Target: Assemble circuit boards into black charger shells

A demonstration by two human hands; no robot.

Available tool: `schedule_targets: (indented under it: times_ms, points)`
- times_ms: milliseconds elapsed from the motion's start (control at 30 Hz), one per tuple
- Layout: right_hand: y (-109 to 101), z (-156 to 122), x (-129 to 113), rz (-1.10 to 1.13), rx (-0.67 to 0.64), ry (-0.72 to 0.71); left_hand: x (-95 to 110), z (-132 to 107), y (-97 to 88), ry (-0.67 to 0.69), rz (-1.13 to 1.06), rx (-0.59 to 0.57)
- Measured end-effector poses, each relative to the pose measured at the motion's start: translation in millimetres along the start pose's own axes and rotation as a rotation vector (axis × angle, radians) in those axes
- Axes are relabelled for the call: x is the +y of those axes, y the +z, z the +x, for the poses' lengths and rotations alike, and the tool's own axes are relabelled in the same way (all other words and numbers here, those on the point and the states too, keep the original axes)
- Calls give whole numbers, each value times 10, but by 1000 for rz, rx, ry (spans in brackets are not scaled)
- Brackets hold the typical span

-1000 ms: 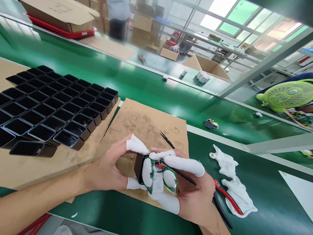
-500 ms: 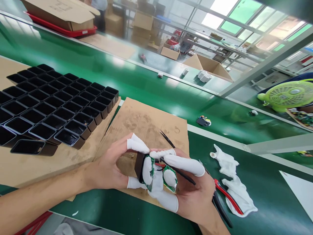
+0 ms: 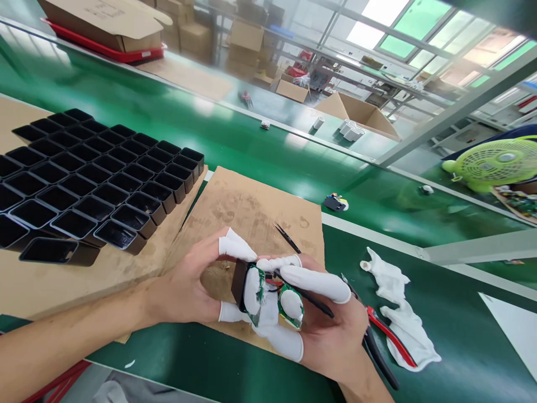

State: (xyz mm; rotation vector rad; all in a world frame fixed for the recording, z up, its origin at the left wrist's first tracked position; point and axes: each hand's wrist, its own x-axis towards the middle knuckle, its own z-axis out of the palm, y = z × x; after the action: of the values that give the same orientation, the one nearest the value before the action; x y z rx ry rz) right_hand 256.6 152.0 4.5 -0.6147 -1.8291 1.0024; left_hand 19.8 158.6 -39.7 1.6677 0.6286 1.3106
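Observation:
My left hand (image 3: 191, 291) and my right hand (image 3: 331, 327), both with white finger cots, together grip a small black housing with a green circuit board (image 3: 263, 291) over a worn cardboard sheet (image 3: 251, 215). Red and black wires show at the board. My right hand also holds black tweezers (image 3: 293, 252), with the points sticking up past the fingers. A block of several empty black plastic housings (image 3: 96, 182) stands to the left on cardboard.
Red-handled cutters (image 3: 380, 338) and white gloves (image 3: 398, 305) lie right of my hands. A small part (image 3: 335, 202) lies on the green conveyor belt (image 3: 260, 154). A green fan (image 3: 495, 163) stands at the right. Cardboard boxes (image 3: 356, 115) sit beyond the belt.
The small part on the belt has drifted left, as has a smaller piece farther back. My hands have stayed almost still on the housing. A person at the far back has left the view.

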Motion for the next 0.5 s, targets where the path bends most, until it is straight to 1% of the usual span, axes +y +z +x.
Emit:
schedule_targets:
  times_ms: [200,300,500]
  points:
    - [-7,-37,24,54,30,-28,-23,-4,18,6,-11,9]
    - [-34,-57,17,53,56,-13,-17,-3,20,27,14,20]
    - [-34,-41,3,26,41,1,1,3,4,29,49,10]
